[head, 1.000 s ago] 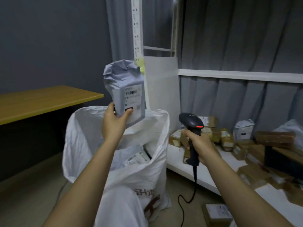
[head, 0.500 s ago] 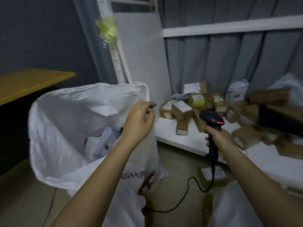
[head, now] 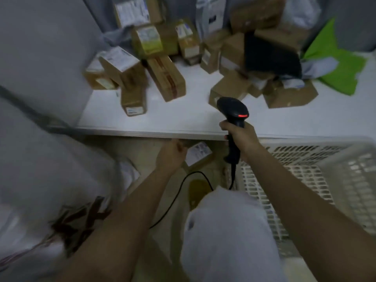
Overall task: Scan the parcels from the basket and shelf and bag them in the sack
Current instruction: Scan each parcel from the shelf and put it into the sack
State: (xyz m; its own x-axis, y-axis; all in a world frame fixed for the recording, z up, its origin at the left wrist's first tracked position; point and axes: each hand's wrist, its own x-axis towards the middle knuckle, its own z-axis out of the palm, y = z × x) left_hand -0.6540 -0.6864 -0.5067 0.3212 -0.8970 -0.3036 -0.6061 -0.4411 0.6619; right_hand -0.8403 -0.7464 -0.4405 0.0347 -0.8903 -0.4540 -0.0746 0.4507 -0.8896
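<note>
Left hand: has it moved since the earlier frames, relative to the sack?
Yes. The left hand, earlier at the sack's mouth, has dropped and swung right, now below the shelf edge near a box on the floor.

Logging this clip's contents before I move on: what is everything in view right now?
cardboard parcels: many, brown, piled on shelf
shelf: one, white, across the middle
green bag: one, shelf right
sack: one, white, lower left
basket: one, white lattice, lower right
floor parcel: one, brown, labelled, under shelf edge
scanner: one, black, red light, corded
left hand: holds nothing, near floor parcel
right hand: grips scanner
</note>
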